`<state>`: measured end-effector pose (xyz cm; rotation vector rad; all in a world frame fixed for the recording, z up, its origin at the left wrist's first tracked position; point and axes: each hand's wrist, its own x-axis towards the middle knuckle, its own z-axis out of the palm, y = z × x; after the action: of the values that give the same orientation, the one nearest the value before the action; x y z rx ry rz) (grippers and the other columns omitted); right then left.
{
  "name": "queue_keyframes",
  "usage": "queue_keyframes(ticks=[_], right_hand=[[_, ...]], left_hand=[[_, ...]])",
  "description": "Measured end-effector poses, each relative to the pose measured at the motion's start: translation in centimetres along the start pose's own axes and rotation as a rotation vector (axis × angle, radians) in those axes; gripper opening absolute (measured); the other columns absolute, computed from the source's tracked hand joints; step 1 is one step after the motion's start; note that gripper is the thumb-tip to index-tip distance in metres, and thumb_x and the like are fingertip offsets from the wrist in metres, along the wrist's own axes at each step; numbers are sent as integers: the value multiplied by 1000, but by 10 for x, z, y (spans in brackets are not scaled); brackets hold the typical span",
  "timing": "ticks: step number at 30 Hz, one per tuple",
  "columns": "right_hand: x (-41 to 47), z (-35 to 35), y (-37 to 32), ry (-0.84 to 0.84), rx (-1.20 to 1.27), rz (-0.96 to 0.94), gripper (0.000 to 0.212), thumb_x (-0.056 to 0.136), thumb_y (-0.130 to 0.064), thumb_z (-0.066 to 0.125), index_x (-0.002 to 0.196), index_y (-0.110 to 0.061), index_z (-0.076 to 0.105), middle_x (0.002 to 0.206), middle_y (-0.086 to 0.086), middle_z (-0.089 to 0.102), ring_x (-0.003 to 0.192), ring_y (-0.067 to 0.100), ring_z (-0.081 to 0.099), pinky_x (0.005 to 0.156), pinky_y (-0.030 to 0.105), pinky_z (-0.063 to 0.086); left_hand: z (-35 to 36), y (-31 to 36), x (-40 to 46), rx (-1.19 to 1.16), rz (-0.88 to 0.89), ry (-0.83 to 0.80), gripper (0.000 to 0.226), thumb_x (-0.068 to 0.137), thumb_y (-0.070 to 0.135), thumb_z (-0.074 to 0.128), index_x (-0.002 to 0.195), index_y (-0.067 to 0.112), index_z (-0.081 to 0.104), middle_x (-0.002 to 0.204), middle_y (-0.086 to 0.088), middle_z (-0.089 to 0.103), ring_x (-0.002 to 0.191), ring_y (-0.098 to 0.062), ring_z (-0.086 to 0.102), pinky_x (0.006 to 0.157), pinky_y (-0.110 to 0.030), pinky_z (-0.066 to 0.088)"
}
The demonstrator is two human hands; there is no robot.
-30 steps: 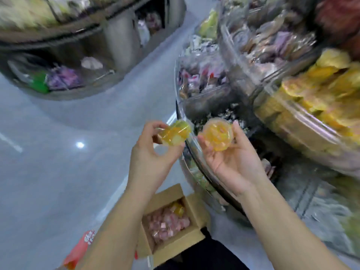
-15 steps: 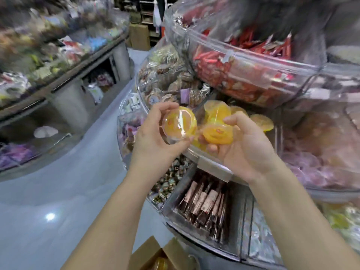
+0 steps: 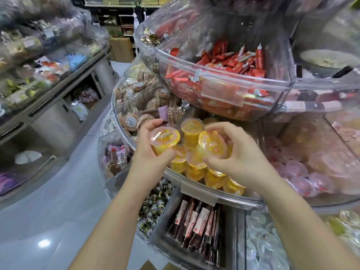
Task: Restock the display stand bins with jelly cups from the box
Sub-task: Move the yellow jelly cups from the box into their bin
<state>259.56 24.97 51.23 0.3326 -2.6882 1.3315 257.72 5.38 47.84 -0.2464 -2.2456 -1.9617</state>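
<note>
Two yellow jelly cups hang over the clear middle-tier bin (image 3: 194,187), itself piled with more yellow cups (image 3: 191,131). The left hand (image 3: 151,152) grips one cup (image 3: 164,140) by its sides; the right hand (image 3: 238,157) clasps the other cup (image 3: 213,146), tilted, lid facing the camera. Red wrapped bars (image 3: 229,65) fill the tier above.

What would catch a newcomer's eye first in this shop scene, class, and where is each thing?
At the centre, the left hand and right hand each hold a yellow jelly cup over the middle bin, which is heaped with more yellow cups. Above it, the top bin glows with red wrappers. Pink cups fill the compartment to the right.
</note>
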Motion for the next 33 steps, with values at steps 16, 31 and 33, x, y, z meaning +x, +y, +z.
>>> queue_keyframes(ticks=[16, 31, 33], right_hand=[[18, 13, 21, -84, 100, 5, 59, 59, -17, 67, 108, -44, 47, 111, -25, 52, 105, -9, 48, 79, 1, 37], [50, -9, 12, -347, -484, -279, 67, 61, 14, 50, 115, -26, 55, 122, -7, 51, 116, 19, 38, 100, 41, 35], [46, -5, 15, -371, -513, -289, 67, 63, 16, 48, 114, -26, 56, 125, -5, 48, 117, 19, 37, 99, 40, 36]], left_hand=[[-21, -19, 30, 292, 100, -130, 58, 62, 18, 74, 113, 36, 54, 115, 12, 59, 110, -7, 57, 97, -34, 45], [-23, -21, 53, 441, 163, -356, 63, 69, 9, 76, 125, 27, 55, 121, 11, 57, 114, -1, 51, 98, -16, 38], [-19, -24, 53, 480, 173, -373, 64, 69, 6, 75, 126, 26, 55, 118, 9, 54, 109, 3, 48, 93, -6, 34]])
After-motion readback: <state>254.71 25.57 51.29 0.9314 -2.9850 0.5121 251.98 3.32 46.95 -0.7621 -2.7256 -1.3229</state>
